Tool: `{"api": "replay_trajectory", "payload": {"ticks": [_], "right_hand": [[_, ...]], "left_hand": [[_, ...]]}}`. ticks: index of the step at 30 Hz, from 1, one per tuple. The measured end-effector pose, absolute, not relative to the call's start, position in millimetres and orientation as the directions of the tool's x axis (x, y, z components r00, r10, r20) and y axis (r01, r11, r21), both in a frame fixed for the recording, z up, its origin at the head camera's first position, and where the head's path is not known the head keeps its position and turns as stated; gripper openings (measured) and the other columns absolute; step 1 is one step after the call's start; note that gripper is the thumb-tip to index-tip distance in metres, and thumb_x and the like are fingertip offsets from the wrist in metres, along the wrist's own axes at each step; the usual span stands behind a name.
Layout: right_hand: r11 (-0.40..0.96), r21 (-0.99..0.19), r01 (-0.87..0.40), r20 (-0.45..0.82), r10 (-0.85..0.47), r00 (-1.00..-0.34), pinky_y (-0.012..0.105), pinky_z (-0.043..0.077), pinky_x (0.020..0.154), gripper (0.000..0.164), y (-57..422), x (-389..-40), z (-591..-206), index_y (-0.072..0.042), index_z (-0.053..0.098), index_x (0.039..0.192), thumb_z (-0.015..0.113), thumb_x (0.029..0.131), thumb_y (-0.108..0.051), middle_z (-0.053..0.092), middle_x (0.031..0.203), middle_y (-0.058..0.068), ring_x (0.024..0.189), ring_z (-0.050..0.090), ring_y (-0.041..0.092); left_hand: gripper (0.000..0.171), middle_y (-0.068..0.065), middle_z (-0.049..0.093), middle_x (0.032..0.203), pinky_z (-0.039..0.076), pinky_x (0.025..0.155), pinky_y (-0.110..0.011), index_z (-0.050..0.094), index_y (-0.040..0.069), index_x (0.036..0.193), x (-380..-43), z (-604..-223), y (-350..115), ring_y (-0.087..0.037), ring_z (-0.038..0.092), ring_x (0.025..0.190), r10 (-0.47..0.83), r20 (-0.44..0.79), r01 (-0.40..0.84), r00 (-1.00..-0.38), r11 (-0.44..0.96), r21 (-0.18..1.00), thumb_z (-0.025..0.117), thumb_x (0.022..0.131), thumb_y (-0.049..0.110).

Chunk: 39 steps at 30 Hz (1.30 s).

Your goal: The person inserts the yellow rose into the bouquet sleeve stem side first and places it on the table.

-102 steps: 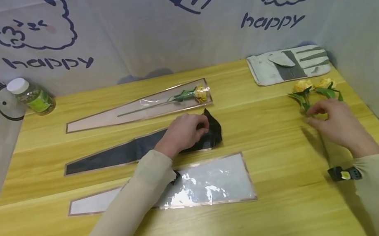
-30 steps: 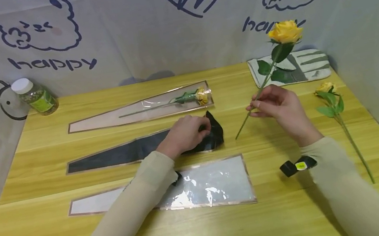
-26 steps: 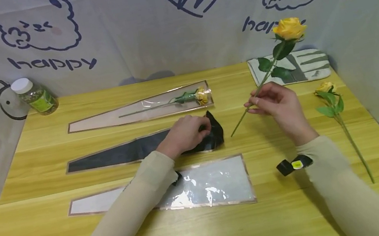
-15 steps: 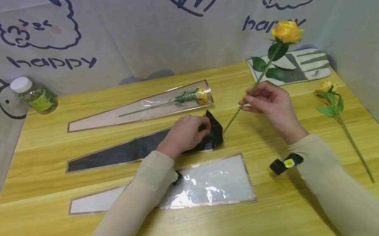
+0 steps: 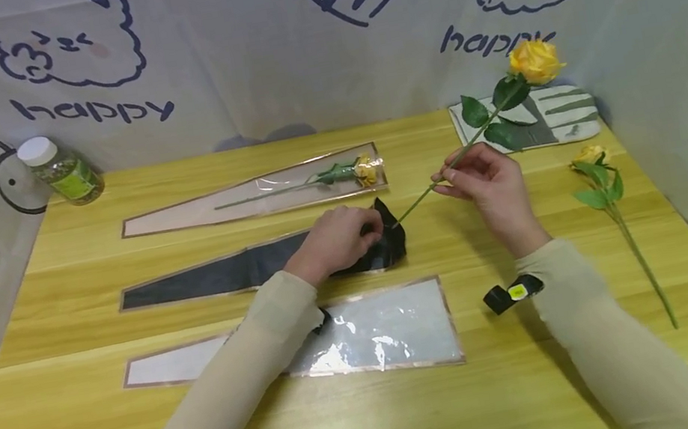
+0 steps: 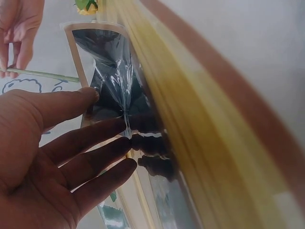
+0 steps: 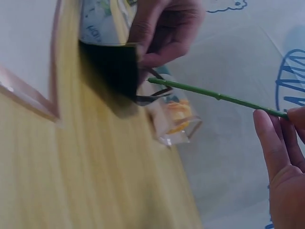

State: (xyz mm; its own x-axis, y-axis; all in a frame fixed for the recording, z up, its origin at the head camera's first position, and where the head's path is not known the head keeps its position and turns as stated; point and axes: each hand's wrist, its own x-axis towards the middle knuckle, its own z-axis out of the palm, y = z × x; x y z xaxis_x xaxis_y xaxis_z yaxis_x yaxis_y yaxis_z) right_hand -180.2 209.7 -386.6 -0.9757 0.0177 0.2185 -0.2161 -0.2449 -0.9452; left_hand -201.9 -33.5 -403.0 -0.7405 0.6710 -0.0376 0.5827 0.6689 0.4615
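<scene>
My left hand (image 5: 337, 238) pinches the wide end of a black flower sleeve (image 5: 204, 277), lifting its mouth into a peak. In the left wrist view the black film (image 6: 109, 52) creases near my thumb and fingers. My right hand (image 5: 493, 189) pinches a yellow rose (image 5: 537, 62) by its green stem, bloom up and to the right. The cut end of the stem (image 7: 209, 94) lies right at the sleeve's mouth, pointing into it in the right wrist view. Another yellow rose (image 5: 591, 156) lies on the table to the right.
Behind the black sleeve lies a pale pink sleeve (image 5: 180, 217) with a yellow rose inside. A white sleeve (image 5: 390, 328) lies in front, partly under my left forearm. A work glove (image 5: 572, 109) rests at the back right, a white-capped jar (image 5: 67, 173) at the back left.
My right hand has taken one of the two roses from the right side, raised it and carried it left until the stem end reaches the black sleeve's mouth. My left hand has stayed put.
</scene>
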Motion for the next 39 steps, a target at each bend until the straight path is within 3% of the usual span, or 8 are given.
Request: {"api": "replay_trajectory", "payload": {"ticks": [17,24,39], "right_hand": [[-0.25,-0.954,-0.166,0.158,0.048,-0.986,0.045,0.052,0.083,0.016,198.5,-179.6,-404.5,0.006,0.06,0.099,0.058,0.089,0.019,0.062,0.092,0.013,0.088,0.069,0.026],[-0.246,-0.956,-0.159,0.151,0.054,-0.987,0.047,0.05,0.086,0.01,197.6,-180.3,-406.5,0.014,0.059,0.103,0.056,0.094,0.013,0.062,0.097,0.017,0.094,0.068,0.029],[-0.25,-0.958,-0.141,0.14,0.021,-0.99,0.042,0.051,0.088,0.024,192.8,-184.7,-408.0,0.022,0.055,0.112,0.057,0.097,0.004,0.064,0.104,0.019,0.098,0.067,0.029]], "left_hand": [[0.01,0.0,0.069,0.093,0.05,0.071,-0.034,0.071,0.015,0.102,-202.0,-404.7,-31.8,-0.014,0.059,0.072,0.674,0.002,0.6,-0.739,0.657,0.457,0.063,0.098,0.016],[0.01,0.0,0.07,0.096,0.052,0.074,-0.037,0.072,0.015,0.101,-202.8,-404.5,-29.5,-0.018,0.065,0.082,0.658,0.092,0.626,-0.747,0.652,0.427,0.064,0.098,0.019],[0.013,-0.002,0.072,0.099,0.053,0.076,-0.036,0.074,0.012,0.105,-200.8,-401.8,-25.2,-0.019,0.067,0.085,0.617,0.166,0.621,-0.769,0.662,0.42,0.065,0.097,0.014]]}}
